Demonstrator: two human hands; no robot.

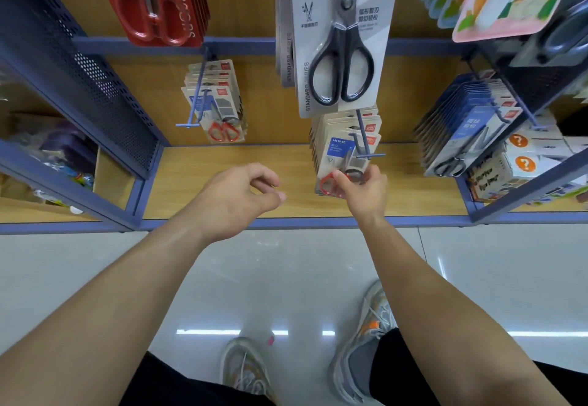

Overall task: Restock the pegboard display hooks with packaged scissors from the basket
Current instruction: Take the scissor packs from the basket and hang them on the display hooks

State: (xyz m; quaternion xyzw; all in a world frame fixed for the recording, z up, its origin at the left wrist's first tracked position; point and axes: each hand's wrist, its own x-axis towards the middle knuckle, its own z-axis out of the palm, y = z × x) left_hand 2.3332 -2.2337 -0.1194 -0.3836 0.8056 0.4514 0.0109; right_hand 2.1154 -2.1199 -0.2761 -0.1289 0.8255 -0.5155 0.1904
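A: What lies nearest the camera?
B: Two grey mesh shoes point(359, 364) with orange patches, on a glossy pale floor point(286, 278) that mirrors strip lights. The frame's bottom edge and dark trouser cloth cut the shoes off.
A: And the hands?
B: Both bare forearms reach forward. The left hand point(237, 197), at mid-frame, hovers with fingers loosely curled and thumb near forefinger, holding nothing. The right hand point(362, 189), just right of centre, pinches the bottom edge of the front pack of red-handled scissors point(334, 154), and its fingers hide part of the red handles.
A: Where does that pack hang?
B: On a thin blue metal hook point(361, 131), at the front of a stack of like cardboard cards, above the wood-grain shelf point(222, 176). How far the card sits along the hook cannot be made out.
A: Farther off?
B: A second stack point(219, 103) left of centre, blue-carded packs point(467, 128) at right, and a perforated blue steel panel point(105, 87) at left. At the top hang a large grey card with black-handled scissors point(342, 55) and a red card point(159, 1), both cut off by the frame edge.
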